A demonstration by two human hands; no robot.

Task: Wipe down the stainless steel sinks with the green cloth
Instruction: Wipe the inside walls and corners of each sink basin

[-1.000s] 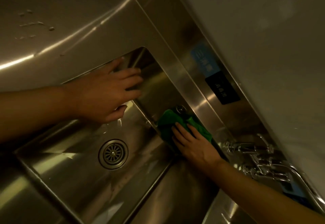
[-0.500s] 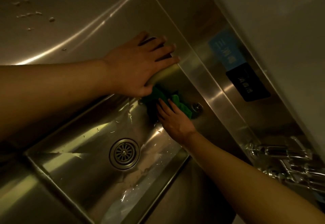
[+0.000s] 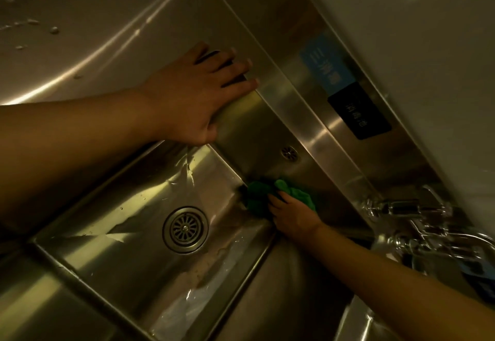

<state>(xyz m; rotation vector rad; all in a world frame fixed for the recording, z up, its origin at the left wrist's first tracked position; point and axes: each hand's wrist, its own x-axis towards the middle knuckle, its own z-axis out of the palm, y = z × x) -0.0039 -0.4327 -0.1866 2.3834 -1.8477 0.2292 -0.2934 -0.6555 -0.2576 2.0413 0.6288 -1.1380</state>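
A deep stainless steel sink (image 3: pixel 112 241) fills the lower middle of the head view, with a round drain (image 3: pixel 185 229) in its wet floor. My right hand (image 3: pixel 293 213) presses a crumpled green cloth (image 3: pixel 258 197) against the back wall of the sink, low in its far corner. My left hand (image 3: pixel 199 94) lies flat, fingers spread, on the sink's far rim at the corner by the backsplash. A small overflow grille (image 3: pixel 289 152) sits in the back wall above the cloth.
A steel counter (image 3: pixel 80 33) with water drops lies to the upper left. The backsplash (image 3: pixel 316 116) carries a blue label (image 3: pixel 325 63) and a black label (image 3: pixel 359 112). Chrome taps (image 3: pixel 417 223) stand at the right. A second basin (image 3: pixel 294 300) adjoins below right.
My right hand has slid the green cloth down the back wall, away from my left hand, uncovering the overflow grille. My left hand has stayed on the rim.
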